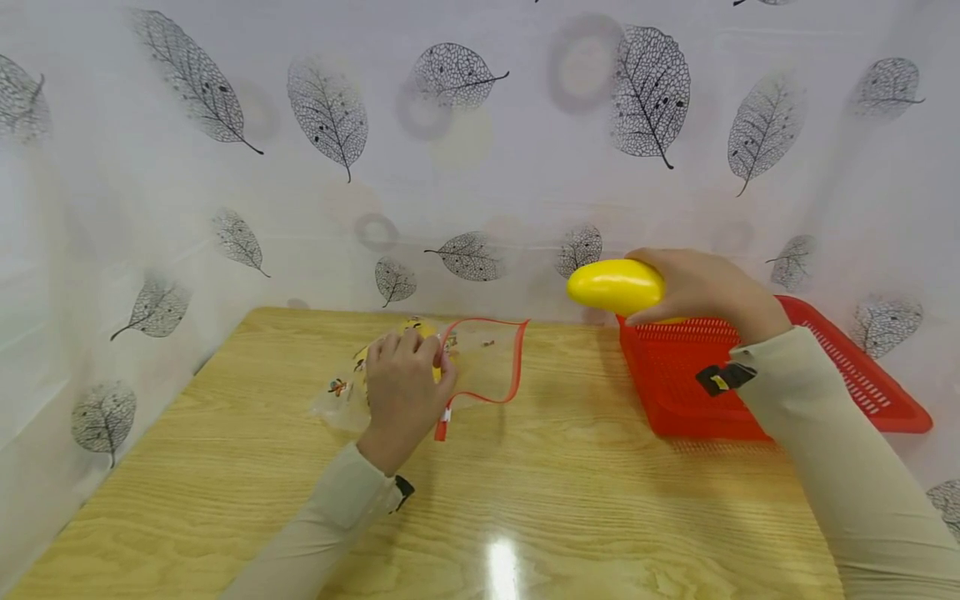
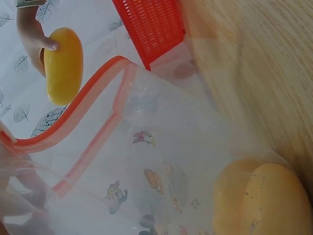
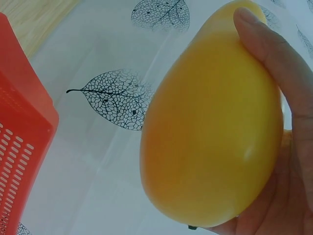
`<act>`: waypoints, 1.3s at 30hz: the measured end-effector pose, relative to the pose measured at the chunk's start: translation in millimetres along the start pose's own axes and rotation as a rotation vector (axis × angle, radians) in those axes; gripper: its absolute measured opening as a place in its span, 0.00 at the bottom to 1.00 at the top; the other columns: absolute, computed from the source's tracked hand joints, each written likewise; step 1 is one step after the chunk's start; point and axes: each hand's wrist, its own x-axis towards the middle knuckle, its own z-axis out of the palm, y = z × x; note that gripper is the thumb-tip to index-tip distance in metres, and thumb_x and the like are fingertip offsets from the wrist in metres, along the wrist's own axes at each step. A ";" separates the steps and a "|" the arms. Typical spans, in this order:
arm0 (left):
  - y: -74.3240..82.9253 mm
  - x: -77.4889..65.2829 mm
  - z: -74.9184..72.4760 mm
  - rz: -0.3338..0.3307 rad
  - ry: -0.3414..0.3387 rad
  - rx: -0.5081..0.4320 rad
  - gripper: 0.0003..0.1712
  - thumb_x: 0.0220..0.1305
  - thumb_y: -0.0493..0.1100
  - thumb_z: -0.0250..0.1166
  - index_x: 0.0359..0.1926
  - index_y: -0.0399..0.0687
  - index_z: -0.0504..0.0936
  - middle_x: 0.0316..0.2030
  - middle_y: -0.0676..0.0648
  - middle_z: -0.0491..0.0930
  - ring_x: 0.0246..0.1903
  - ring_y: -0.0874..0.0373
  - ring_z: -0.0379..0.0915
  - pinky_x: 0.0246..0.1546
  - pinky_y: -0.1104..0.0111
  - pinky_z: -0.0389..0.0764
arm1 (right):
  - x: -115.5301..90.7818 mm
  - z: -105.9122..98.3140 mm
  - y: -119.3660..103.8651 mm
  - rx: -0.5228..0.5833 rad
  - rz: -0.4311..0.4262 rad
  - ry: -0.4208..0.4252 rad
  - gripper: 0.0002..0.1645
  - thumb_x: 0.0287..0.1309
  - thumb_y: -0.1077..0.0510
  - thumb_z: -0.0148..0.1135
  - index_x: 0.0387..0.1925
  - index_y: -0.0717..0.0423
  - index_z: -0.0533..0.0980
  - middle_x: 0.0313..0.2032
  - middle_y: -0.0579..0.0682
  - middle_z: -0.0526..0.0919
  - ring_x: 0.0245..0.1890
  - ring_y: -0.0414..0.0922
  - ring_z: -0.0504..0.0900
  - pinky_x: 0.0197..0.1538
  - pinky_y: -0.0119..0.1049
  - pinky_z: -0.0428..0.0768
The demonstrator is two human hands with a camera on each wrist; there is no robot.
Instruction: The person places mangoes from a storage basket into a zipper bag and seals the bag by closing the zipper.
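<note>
My right hand [image 1: 701, 287] grips a smooth yellow mango [image 1: 615, 285], raised above the table beside the red basket. The right wrist view shows the thumb along one side of the mango [image 3: 210, 132] and a small dark nub at its lower end. On the left, my left hand [image 1: 405, 392] pinches the edge of a clear zip bag [image 1: 483, 367] with red trim and cartoon prints. The bag's mouth stands open toward the right. Yellow fruit [image 2: 276, 200] lies inside the bag, blurred by the plastic. My left hand hides part of the bag in the head view.
A red perforated basket [image 1: 652, 400] stands at the right of the wooden table [image 1: 540, 500], under my right forearm. Behind the table hangs a whitish sheet [image 1: 517, 183] with leaf prints. Each wrist wears a dark strap.
</note>
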 end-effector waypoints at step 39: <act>-0.3 0.1 -1.1 0.002 0.004 -0.012 0.11 0.50 0.40 0.64 0.16 0.47 0.72 0.22 0.47 0.75 0.27 0.49 0.70 0.42 0.55 0.72 | 10.9 2.7 -15.7 -0.015 -0.060 0.036 0.50 0.34 0.31 0.71 0.60 0.45 0.67 0.38 0.44 0.78 0.33 0.43 0.73 0.37 0.37 0.70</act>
